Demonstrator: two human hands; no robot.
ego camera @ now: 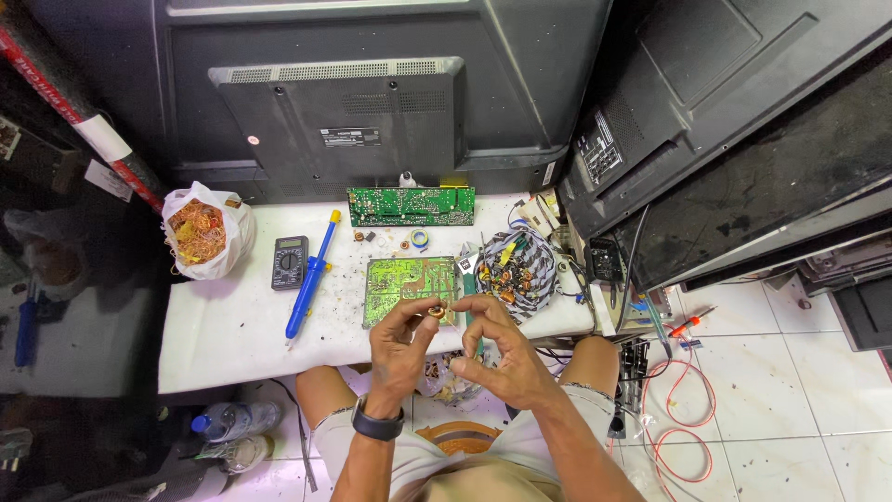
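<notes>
My left hand (398, 342), with a black wristband, and my right hand (497, 351) meet at the front edge of the white table (223, 335). Between the fingertips of both sits a small copper-wound coil (436, 311). Just behind it lies a green circuit board (400, 284) flat on the table. A striped bowl-like container (541, 270) full of small coils and parts stands right of the board.
A second green board (410, 205) lies at the table's back edge. A blue desoldering pump (309, 277), a multimeter (290, 261) and a bag of copper wire (200, 231) are on the left. Dark flat-screen sets lean behind and right. Red cables lie on the tiled floor.
</notes>
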